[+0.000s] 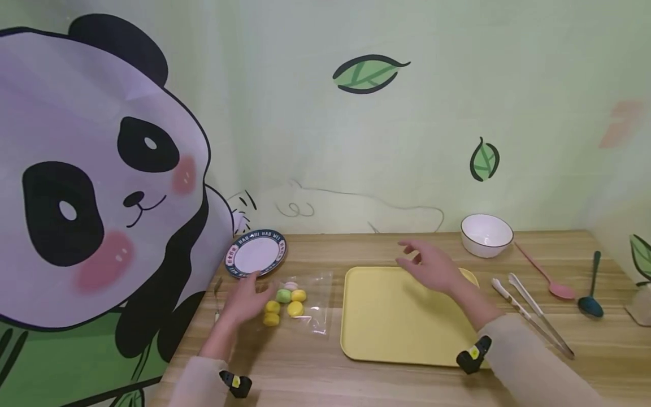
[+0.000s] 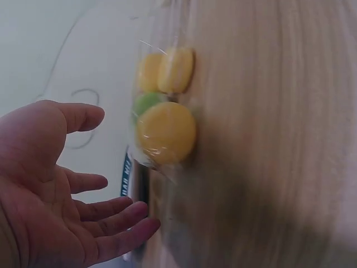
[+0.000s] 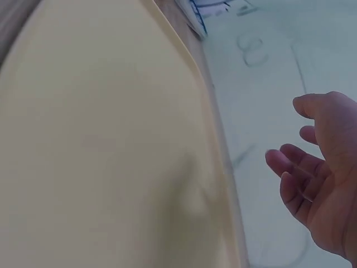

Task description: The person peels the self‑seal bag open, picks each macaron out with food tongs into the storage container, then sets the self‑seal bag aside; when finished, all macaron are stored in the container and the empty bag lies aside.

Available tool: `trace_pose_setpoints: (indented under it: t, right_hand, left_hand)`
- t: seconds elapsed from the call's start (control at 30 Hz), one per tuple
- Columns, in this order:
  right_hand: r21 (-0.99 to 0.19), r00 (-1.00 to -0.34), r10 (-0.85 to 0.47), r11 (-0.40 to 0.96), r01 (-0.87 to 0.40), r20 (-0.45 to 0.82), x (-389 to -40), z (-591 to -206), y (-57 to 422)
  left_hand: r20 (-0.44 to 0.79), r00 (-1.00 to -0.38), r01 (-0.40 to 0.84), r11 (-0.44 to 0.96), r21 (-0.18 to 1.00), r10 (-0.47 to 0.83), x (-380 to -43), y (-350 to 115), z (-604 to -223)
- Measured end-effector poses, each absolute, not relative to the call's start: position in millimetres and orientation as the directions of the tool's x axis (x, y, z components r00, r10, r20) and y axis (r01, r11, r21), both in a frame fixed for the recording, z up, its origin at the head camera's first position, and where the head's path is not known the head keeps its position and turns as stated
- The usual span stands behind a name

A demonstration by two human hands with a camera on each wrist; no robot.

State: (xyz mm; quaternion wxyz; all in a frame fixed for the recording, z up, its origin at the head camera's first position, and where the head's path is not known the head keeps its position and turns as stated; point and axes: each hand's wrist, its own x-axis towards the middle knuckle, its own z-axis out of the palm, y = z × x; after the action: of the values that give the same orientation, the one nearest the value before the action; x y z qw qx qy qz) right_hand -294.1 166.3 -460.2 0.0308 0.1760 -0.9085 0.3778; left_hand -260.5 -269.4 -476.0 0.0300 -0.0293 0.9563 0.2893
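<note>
In the head view my left hand [image 1: 246, 302] hovers beside a clear plastic bag [image 1: 319, 308] of yellow, green and pink macarons [image 1: 295, 308]. The left wrist view shows its fingers [image 2: 120, 220] spread and apart from the bag, with nothing between them. A round plate [image 1: 256, 254] with a dark blue lettered rim lies just beyond that hand. Above the far part of a yellow tray [image 1: 386, 325] hangs my right hand [image 1: 431, 265], holding nothing. Its fingers [image 3: 295, 162] are loosely bent in the right wrist view.
A white bowl [image 1: 486, 236] stands at the back right. Near it lie a pink spoon [image 1: 561, 290], a dark blue ladle [image 1: 590, 306] and metal tongs [image 1: 539, 316]. A thin utensil [image 1: 217, 294] lies by the table's left edge. The painted wall [image 1: 305, 141] closes off the back.
</note>
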Motion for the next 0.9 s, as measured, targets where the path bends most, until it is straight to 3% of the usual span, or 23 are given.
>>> trace_pose_setpoints:
  t: [0.27,0.5,0.7,0.9]
  right_hand:
    - [-0.818,-0.926,-0.357,0.491,-0.3,0.126,-294,-482,96]
    - [-0.875,-0.927,-0.365,0.418,-0.245,0.085,-303,-497,51]
    - [-0.881,-0.932,-0.358,0.424,-0.211,0.051,-306,-502,28]
    - [-0.827,-0.924,-0.374,0.492,-0.271,0.08,-311,-508,13]
  left_hand:
    - [-0.125,-0.989,-0.145,0.754,0.64,-0.084,-256,-271,-494]
    - [-0.215,-0.971,-0.233,0.616,0.752,-0.104,-264,-272,-503]
    - [-0.248,-0.964,-0.259,0.552,0.792,-0.097,-263,-270,-501]
    - [-0.286,-0.952,-0.298,0.519,0.801,-0.107,-263,-272,-502]
